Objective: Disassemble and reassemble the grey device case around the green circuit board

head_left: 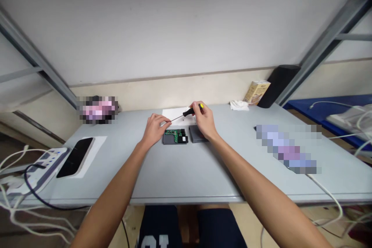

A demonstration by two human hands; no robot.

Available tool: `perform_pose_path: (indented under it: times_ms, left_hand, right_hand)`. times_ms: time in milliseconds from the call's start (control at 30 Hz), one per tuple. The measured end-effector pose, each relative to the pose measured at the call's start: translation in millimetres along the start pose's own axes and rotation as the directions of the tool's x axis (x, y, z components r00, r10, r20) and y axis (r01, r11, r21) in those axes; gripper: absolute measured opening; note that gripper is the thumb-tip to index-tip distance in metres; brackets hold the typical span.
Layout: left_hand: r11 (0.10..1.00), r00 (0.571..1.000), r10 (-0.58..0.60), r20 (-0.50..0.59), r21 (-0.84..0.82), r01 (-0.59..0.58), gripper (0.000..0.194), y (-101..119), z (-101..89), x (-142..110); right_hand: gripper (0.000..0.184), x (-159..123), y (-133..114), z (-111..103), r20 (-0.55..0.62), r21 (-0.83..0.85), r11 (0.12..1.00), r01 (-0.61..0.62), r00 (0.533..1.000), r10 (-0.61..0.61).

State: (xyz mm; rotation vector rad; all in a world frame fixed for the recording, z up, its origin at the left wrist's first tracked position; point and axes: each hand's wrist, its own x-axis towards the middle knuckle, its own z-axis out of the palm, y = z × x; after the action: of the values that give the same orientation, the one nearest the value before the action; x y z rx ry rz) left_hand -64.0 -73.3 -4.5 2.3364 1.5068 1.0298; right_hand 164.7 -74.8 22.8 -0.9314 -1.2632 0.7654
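Note:
My right hand (205,118) is closed round the black handle of a screwdriver (188,112) with a yellow end. Its thin metal shaft slants down to the left, over a sheet of white paper. At the shaft's tip, the thumb and fingers of my left hand (155,128) are pinched together; anything small between them is hidden. Just below lies a green circuit board (176,135) with a dark grey part, flat on the table. Beside it, partly behind my right wrist, sits a dark grey casing (197,135).
White paper (171,114) with tiny dark specks lies behind the board. A phone (76,157) and a power strip (50,166) with cables are at left. Tissue (239,105), a yellow carton (257,92) and a black cylinder (276,85) stand back right. Blurred items flank the table (186,174).

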Motion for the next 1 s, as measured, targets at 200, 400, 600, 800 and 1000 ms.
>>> perform_pose_path:
  times_ms: [200,400,600,800,1000]
  left_hand:
    - [0.999,1.000,0.011,0.005,-0.031,-0.011,0.011,-3.8,2.7,1.1]
    - [0.997,1.000,0.004,-0.007,-0.073,-0.005,0.011,-3.6,2.8,1.4]
    - [0.991,0.998,-0.049,-0.026,-0.124,0.046,0.009,0.0,2.3,1.0]
    - [0.985,0.995,-0.071,-0.063,-0.160,0.060,0.007,1.9,2.5,1.8]
    - [0.978,0.995,-0.078,-0.060,-0.200,0.065,0.006,7.0,0.3,2.1]
  right_hand:
    - [0.046,0.1,-0.2,-0.7,0.005,-0.007,1.000,0.000,1.000,0.000]
    - [0.047,0.9,-4.1,-1.1,-0.012,0.010,1.000,-0.005,1.000,0.005]
    - [0.049,0.7,-5.0,-0.3,0.012,0.004,1.000,-0.008,1.000,0.008]
    - [0.050,2.6,-7.4,-2.9,-0.009,0.005,0.999,0.045,0.999,-0.045]
    - [0.051,4.0,-10.8,-4.5,-0.017,0.003,0.999,0.043,0.999,-0.043]
